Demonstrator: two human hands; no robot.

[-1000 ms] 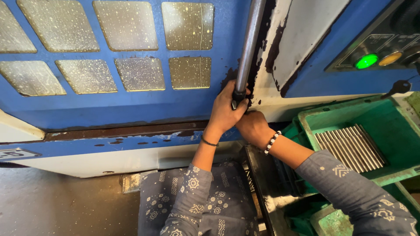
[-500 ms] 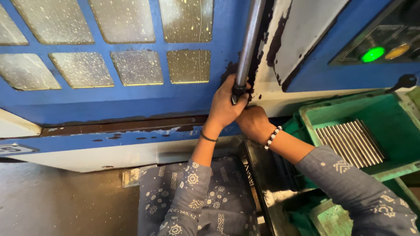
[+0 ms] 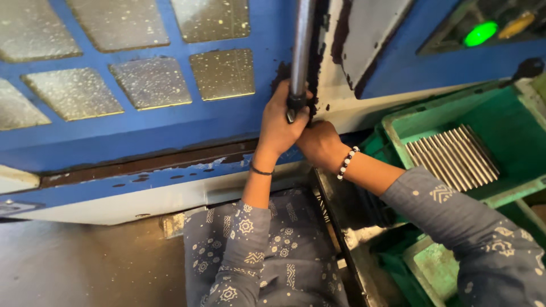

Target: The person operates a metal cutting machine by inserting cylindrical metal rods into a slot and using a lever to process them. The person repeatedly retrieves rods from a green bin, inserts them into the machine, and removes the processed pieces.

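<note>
Overhead, left hand wrapped round the bottom end of a vertical grey metal bar handle, fingers curled tight on it. Handle fixed along the edge of a blue door with grimy wire-glass panes, dark crusted grime around its lower mount. Right hand pressed close beneath, touching the left; cannot tell whether its fingers grip anything, being turned away and hidden. Black band on the left wrist, black-and-white bead bracelet on the right. Grey patterned sleeves on both arms. Off to the right, green plastic crate holding a flat row of slim metal rods. Higher up, green lit lamp on a blue panel.
</note>
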